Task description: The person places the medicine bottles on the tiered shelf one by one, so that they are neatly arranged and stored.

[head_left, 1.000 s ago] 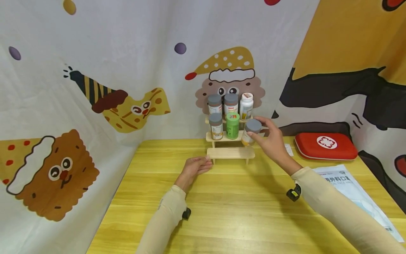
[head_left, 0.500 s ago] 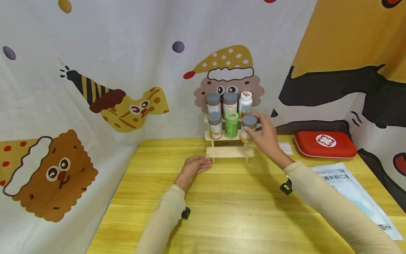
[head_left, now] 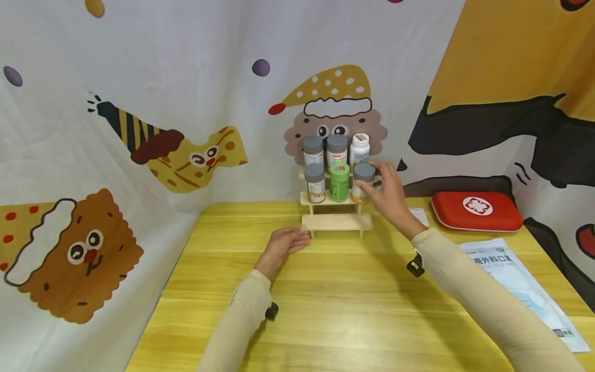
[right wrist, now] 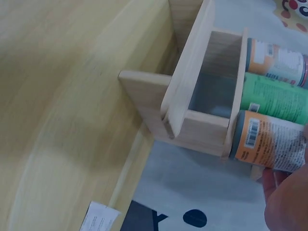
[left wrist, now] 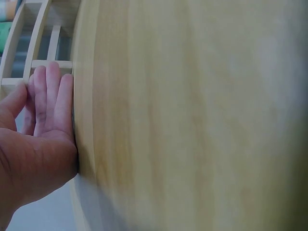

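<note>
My right hand [head_left: 389,194] grips a grey-lidded supplement bottle [head_left: 361,192] with an orange-and-white label. That bottle stands upright at the right end of the middle tier of a wooden step rack [head_left: 335,222]; in the right wrist view its base [right wrist: 245,139] meets the tier. Beside it are a green bottle [head_left: 340,183] and another grey-lidded bottle [head_left: 316,187]. Two grey-lidded bottles [head_left: 337,150] and a white bottle [head_left: 360,150] occupy the top tier. Low at the left, my left hand [head_left: 284,244] pinches the bottom tier's end, its fingers fairly straight [left wrist: 41,115].
A red first-aid case [head_left: 476,211] lies at the right of the wooden table [head_left: 325,305]. Closer in is a face-mask packet [head_left: 520,289], partly behind the right sleeve. A small white paper [head_left: 419,215] lies by the rack. A printed cloth [head_left: 223,62] hangs behind.
My right hand has brought the grey-lidded bottle leftward from a tilt to upright on the middle tier, beside the green bottle. My left hand has stayed at the rack's lower left end.
</note>
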Motion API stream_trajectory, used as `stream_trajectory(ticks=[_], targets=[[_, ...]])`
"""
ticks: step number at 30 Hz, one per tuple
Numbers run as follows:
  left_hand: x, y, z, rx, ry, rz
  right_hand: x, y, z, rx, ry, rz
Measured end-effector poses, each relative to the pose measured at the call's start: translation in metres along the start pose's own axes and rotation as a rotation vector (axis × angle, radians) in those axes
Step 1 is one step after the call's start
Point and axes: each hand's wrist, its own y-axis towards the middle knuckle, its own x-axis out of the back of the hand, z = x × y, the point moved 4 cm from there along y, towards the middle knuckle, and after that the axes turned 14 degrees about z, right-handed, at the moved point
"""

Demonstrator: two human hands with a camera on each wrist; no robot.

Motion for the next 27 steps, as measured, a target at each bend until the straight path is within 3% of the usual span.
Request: stream_trajectory(ticks=[19,23,27], targets=[[0.001,-0.002,0.001,0.005,0.003,0.001,-0.005,0.005,-0.007,-0.008,0.008,0.001],[0.001,-0.001,0.000,0.004,0.003,0.002,-0.005,0.004,-0.008,-0.031,0.011,0.005],[0.000,-0.001,0.001,0.005,0.007,-0.012,-0.007,-0.001,-0.012,-0.086,0.067,0.059]])
